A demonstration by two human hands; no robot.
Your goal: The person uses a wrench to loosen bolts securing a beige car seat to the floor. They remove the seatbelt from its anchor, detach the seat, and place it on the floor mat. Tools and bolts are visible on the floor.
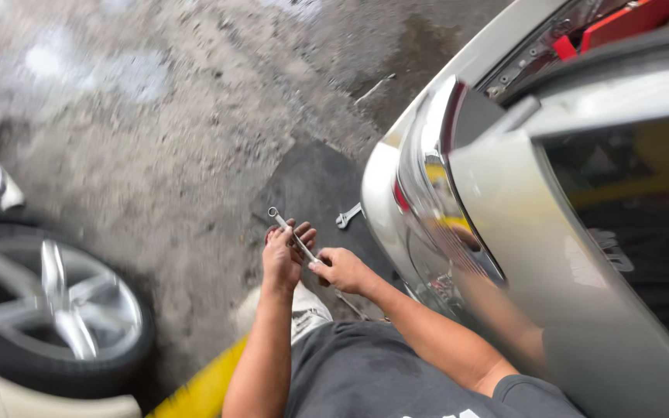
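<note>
Both hands, left hand (282, 259) and right hand (340, 270), gripping one slim wrench (292, 235), ring end slanting up-left, a second wrench (348, 215) lying on the ground just beyond.

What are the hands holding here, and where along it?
A slim metal wrench. The left hand wraps its middle; the right hand pinches the lower end. The ring end sticks out above, free.

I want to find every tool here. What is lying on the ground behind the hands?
A second wrench lies on the dark ground patch, beside the car. The hands and their wrench cover the ground directly beneath.
</note>
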